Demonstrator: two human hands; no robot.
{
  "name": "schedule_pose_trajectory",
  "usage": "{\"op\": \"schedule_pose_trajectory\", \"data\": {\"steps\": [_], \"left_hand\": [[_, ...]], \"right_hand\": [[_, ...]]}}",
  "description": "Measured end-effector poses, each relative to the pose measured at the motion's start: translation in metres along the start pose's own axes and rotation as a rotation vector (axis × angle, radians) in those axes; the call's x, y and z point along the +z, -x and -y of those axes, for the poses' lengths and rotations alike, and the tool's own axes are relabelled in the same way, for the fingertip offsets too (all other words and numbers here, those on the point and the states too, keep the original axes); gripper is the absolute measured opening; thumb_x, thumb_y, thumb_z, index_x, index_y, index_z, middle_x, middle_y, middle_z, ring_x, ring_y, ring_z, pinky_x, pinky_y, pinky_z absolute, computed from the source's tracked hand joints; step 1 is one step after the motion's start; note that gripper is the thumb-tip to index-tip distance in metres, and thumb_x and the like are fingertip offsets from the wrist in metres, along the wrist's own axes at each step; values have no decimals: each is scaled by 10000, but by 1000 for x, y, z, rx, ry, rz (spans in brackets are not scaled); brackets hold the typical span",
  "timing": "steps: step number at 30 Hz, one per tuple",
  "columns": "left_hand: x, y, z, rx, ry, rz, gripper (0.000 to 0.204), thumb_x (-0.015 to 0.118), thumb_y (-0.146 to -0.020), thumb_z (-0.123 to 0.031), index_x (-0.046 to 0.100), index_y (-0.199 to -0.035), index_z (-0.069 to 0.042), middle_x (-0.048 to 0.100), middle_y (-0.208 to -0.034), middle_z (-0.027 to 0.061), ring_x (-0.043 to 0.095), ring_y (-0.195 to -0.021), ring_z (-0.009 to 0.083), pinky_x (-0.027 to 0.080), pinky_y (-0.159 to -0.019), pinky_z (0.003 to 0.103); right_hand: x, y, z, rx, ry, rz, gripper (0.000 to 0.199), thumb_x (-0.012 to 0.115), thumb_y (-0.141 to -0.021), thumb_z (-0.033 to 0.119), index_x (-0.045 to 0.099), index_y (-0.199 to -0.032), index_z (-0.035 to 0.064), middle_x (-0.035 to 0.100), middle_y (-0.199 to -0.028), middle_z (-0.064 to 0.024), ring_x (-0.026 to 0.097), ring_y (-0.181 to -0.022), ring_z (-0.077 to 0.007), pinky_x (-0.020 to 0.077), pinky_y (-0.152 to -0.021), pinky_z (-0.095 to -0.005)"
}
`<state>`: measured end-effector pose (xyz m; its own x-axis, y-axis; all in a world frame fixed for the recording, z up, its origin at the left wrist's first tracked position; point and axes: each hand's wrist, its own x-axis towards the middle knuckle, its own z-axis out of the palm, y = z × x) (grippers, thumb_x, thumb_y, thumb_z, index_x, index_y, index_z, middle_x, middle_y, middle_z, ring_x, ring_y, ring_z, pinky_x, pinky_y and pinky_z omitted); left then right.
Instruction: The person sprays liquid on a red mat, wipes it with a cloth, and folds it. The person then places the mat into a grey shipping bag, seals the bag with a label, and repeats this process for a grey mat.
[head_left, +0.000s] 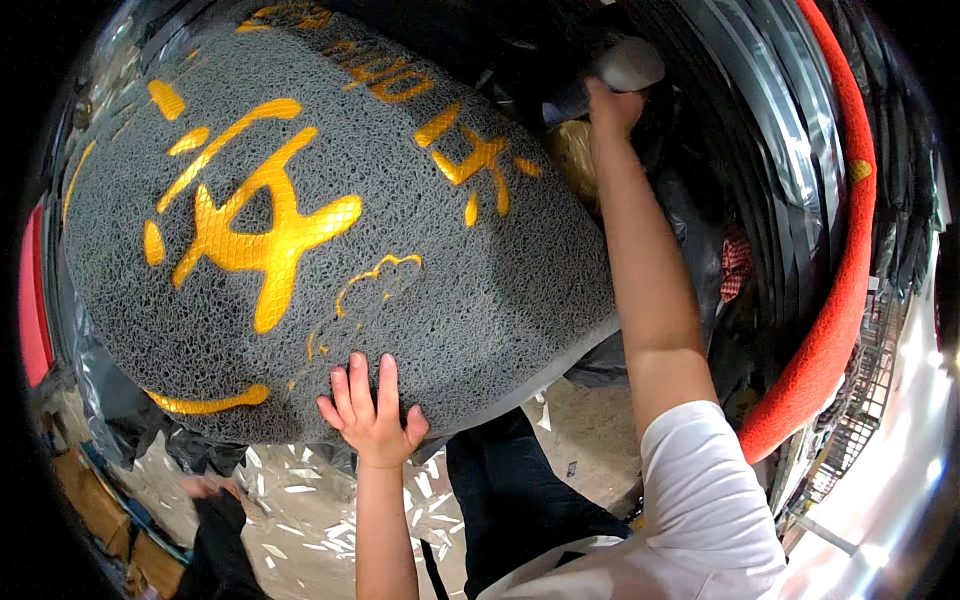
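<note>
A large grey looped-texture mat (300, 200) with yellow characters and a yellow outline fills the middle of the head view. My left hand (372, 410) lies flat on its near edge with the fingers spread, holding nothing. My right hand (612, 105) reaches far forward past the mat's right edge and grips the end of a white cylindrical roll (630, 65).
Rolled mats stand at the right, a red one (850, 250) and dark grey ones (770, 150). A yellowish bundle (572, 150) sits beside the mat. The floor (300, 500) is strewn with clear plastic scraps. Cardboard boxes (90, 500) lie at the lower left.
</note>
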<state>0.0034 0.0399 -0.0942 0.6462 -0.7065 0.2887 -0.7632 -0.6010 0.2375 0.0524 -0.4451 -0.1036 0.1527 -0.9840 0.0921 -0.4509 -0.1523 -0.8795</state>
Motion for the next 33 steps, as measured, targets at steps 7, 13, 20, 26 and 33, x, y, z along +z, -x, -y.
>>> {"op": "schedule_pose_trajectory", "data": {"steps": [7, 13, 20, 26, 33], "left_hand": [[-1, -9, 4, -9, 21, -17, 568, 348, -881, -433, 495, -1322, -105, 391, -1417, 163, 270, -1351, 369, 68, -1100, 537], [-26, -17, -9, -82, 56, 138, 590, 485, -810, -346, 436, -1355, -126, 324, -1461, 122, 245, -1362, 346, 123, -1093, 565], [-74, -29, -33, -93, 162, 290, 566, 618, -772, -197, 451, -1295, -63, 341, -1425, 152, 260, -1346, 350, 189, -1096, 517], [-132, -25, -79, -115, 468, 377, 515, 627, -807, -180, 464, -1266, -13, 563, -1188, 214, 520, -1114, 374, 394, -950, 443], [-166, -145, -273, -562, 1539, 603, 441, 595, -909, -165, 416, -1284, -17, 562, -1190, 130, 552, -1067, 212, 433, -913, 338]], "right_hand": [[-30, 30, 15, 278, -267, 101, 918, 765, -756, 250, 183, -1452, 108, 345, -1410, -157, 393, -1254, -299, 375, -986, -474], [-185, 201, 11, -29, -258, 423, 337, 661, -861, 196, 583, -1157, 56, 632, -1044, -49, 580, -935, -125, 468, -817, -265], [-396, 338, 109, -130, 92, 608, 335, 657, -798, 87, 584, -1124, 69, 624, -1033, -120, 621, -938, -265, 488, -840, -365], [-533, 251, 134, -83, 103, 38, 256, 633, -779, 4, 598, -1029, 43, 625, -988, -114, 620, -878, -220, 494, -742, -319], [-619, 120, 41, 34, 841, -331, 428, 685, -758, 264, 592, -1101, 25, 611, -1082, -188, 583, -995, -357, 470, -820, -459]]}}
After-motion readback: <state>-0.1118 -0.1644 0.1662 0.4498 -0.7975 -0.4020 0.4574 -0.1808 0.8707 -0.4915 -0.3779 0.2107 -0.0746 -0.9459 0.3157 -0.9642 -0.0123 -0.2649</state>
